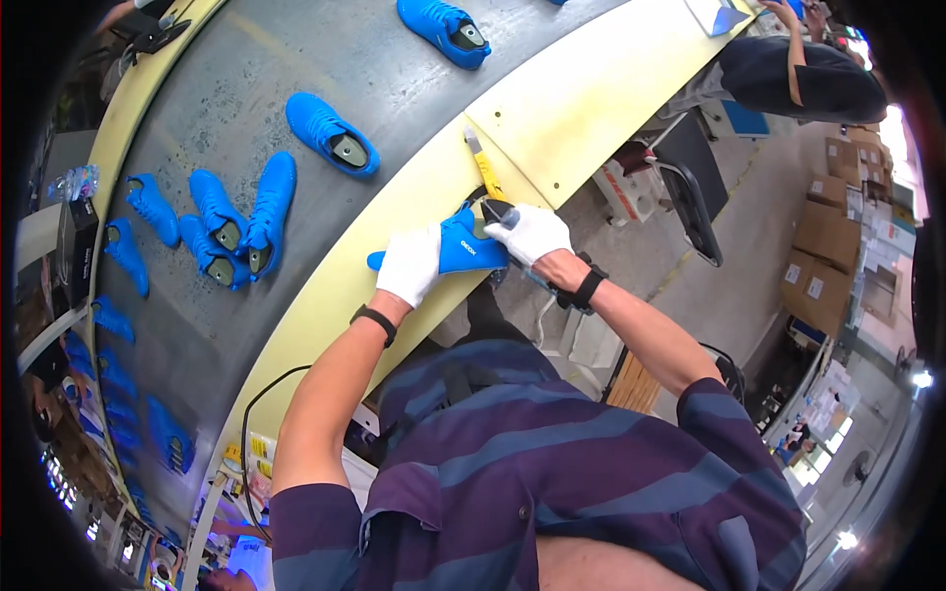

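Loose bright blue fabric sneakers (pixel 241 222) lie on the grey belt (pixel 296 59) at ten o'clock. The white-gloved left hand (pixel 410 262) clamps a blue sneaker (pixel 463 248) against the pale yellow counter (pixel 581 98) edge, steadying it. At its three o'clock, the gloved right hand (pixel 530 232) closes around a dark tool (pixel 496 210) at the heel.

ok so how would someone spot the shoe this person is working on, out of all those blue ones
Follow the pale yellow ledge along the near edge of the grey belt. The blue shoe lies on it between the white-gloved left hand and right hand. It alone is off the belt and held.
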Motion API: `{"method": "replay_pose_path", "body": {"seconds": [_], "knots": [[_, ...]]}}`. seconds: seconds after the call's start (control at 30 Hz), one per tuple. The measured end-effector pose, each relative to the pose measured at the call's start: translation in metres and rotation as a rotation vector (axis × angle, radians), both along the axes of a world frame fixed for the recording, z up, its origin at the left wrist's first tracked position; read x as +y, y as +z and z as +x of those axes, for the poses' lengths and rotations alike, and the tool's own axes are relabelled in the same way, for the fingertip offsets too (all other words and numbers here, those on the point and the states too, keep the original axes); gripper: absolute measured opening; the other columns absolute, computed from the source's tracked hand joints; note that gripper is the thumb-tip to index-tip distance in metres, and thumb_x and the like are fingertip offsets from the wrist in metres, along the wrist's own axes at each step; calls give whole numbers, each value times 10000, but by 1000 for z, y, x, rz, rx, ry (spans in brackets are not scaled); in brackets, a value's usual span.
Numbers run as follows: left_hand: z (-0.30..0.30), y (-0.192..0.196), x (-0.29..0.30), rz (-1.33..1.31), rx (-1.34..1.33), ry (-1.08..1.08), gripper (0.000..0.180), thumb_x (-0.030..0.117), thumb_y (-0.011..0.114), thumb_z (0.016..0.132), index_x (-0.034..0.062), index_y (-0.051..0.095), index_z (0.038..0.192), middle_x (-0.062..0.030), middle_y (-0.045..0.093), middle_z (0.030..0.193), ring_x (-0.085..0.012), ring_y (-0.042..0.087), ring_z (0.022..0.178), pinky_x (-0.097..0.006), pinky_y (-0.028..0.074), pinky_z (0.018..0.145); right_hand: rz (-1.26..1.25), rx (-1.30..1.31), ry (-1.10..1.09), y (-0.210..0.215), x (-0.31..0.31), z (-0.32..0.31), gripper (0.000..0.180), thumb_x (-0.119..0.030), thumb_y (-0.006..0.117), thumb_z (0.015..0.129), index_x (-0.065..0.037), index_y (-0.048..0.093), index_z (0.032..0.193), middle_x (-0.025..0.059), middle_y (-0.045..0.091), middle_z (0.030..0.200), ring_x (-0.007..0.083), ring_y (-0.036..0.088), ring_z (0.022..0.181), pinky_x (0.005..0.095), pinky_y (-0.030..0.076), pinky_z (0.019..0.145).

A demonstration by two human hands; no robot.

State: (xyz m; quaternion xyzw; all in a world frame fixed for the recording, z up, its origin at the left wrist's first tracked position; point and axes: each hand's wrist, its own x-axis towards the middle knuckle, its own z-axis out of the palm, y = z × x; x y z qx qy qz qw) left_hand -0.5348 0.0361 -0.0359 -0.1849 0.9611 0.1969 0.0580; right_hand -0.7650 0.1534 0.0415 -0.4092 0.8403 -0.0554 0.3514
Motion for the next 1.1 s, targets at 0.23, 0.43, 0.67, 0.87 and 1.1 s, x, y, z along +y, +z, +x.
{"method": "replay_pose_path", "body": {"seconds": [0.23, 0.43, 0.67, 0.87, 1.1], "knots": [[-7, -4, -3, -95, 41, -46, 446, 151, 572, 975, -48, 561, 1374, -173, 727, 978, -339, 712, 899, -482, 514, 805, -52, -20, 30, 3, -38, 1, 460, -525, 678, 915, -85, 808, 894, 205, 757, 851, 384, 745, 790, 469, 584, 731], [-11, 3, 0, -101, 47, -17, 568, 268, 731, 882, -12, 568, 1348, -171, 713, 1009, -361, 692, 937, -505, 469, 899, -172, -26, 22, 0, -45, -24, 487, -533, 669, 935, -64, 802, 952, 202, 764, 901, 385, 741, 851, 464, 575, 784], [-21, 15, -2, -17, -171, 9, 738, 340, 832, 816, -2, 526, 1394, -178, 704, 1075, -353, 673, 1041, -525, 407, 1013, -275, 9, -47, 33, -4, -52, 512, -555, 732, 909, -45, 771, 924, 198, 743, 831, 382, 727, 807, 446, 570, 758], [-20, 4, 4, -84, -53, -2, 708, 296, 800, 829, -9, 529, 1407, -183, 697, 1091, -346, 665, 1063, -566, 392, 1071, 52, -67, 63, 21, 15, -26, 502, -562, 722, 887, -73, 798, 975, 198, 753, 868, 388, 746, 827, 453, 583, 749], [-16, -8, 3, -99, 36, -17, 624, 226, 698, 898, -32, 508, 1433, -179, 683, 1124, -340, 653, 1084, -585, 383, 1095, 44, 80, 12, 4, -2, -8, 491, -553, 722, 909, -71, 785, 975, 203, 773, 912, 382, 761, 863, 464, 600, 776]]}}
